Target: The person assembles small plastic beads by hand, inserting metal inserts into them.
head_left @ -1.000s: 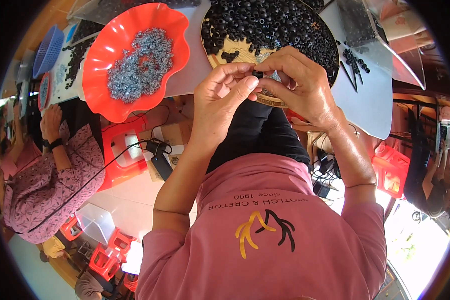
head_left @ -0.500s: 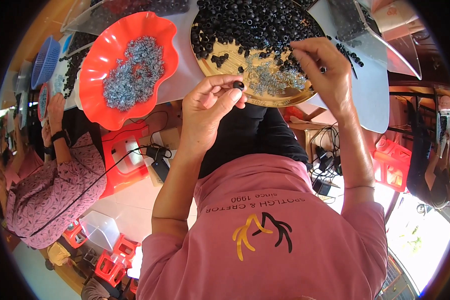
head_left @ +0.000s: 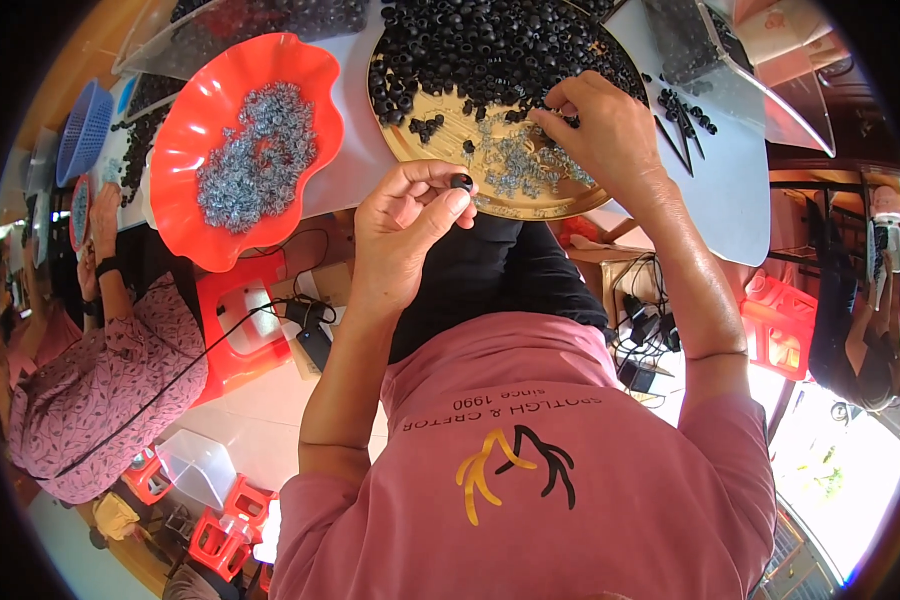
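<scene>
My left hand (head_left: pixel 407 225) is closed in a pinch, thumb and forefinger on a small round black cap (head_left: pixel 461 182) with a hollow end facing up. It is just off the near edge of a round golden tray (head_left: pixel 432 112). Heaped on the tray's far side are many such black caps (head_left: pixel 490 50), and at its near side lies a looser pile of small translucent grey-blue pieces (head_left: pixel 526 165). Over the right part of the tray reaches my right hand (head_left: pixel 610 135), fingers curled together above these pieces. What its fingertips hold, if anything, is too small to make out.
A red scalloped bowl (head_left: pixel 320 160) of the grey-blue pieces stands left of the tray. Clear plastic bins (head_left: pixel 760 85) flank the table. Scissors (head_left: pixel 682 145) lie to the right. Another person's hand (head_left: pixel 103 225) is at the far left. Black cables (head_left: pixel 635 325) hang below the table.
My right hand has moved left and slightly nearer over the tray, its fingers more curled. My left hand keeps the black cap. The whole view has shifted slightly.
</scene>
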Motion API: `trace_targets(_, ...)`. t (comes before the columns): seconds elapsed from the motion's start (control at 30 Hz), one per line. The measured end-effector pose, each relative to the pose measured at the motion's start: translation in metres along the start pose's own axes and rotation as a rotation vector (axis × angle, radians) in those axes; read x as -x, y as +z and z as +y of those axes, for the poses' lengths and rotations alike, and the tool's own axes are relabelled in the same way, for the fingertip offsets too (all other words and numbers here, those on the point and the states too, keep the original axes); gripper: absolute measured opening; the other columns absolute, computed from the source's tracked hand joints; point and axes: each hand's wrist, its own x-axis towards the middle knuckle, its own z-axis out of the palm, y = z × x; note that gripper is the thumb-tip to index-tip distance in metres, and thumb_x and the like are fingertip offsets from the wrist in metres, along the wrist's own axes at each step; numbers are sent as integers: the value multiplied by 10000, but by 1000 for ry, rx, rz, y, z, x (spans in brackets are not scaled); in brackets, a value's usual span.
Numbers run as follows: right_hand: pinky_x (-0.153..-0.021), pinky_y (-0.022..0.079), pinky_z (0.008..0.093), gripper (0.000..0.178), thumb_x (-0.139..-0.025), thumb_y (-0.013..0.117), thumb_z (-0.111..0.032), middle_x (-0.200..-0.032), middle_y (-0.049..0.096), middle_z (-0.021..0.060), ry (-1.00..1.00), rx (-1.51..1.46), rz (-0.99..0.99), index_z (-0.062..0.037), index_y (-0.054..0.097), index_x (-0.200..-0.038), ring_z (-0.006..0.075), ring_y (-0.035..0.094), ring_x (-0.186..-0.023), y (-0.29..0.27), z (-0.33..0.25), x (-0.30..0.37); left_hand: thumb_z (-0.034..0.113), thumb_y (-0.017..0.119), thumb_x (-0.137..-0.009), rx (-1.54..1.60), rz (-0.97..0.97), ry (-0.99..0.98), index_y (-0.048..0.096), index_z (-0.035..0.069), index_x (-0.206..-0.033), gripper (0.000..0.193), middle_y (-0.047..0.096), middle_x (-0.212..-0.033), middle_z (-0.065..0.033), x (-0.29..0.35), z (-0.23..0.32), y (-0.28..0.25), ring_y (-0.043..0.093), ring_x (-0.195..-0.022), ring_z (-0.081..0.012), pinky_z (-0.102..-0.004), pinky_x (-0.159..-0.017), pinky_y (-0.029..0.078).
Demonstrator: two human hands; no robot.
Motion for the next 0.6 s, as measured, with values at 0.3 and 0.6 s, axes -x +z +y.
trace_targets(0.3, -767, 557, 433, 187, -888, 629, -286, -991, 658, 71, 0, 4, -43, -137, 693, -982, 300, 690, -882, 3, -1, -4, 40, 675, -925, 16, -29, 15, 610, -23, -1158, 251, 666, -1002, -97, -5, 3, 5, 616, -831, -140, -284, -767, 518)
trace_targets(0.6, -744, 564, 423, 175, -896, 627, -267, -964, 646, 60, -113, 14, 2, -157, 723, -992, 284, 694, -845, 2, -1, -4, 33, 671, -927, 5, -19, -1, 620, -21, -1145, 230, 664, -999, -81, -6, 1, 0, 615, -832, -134, -276, -759, 511)
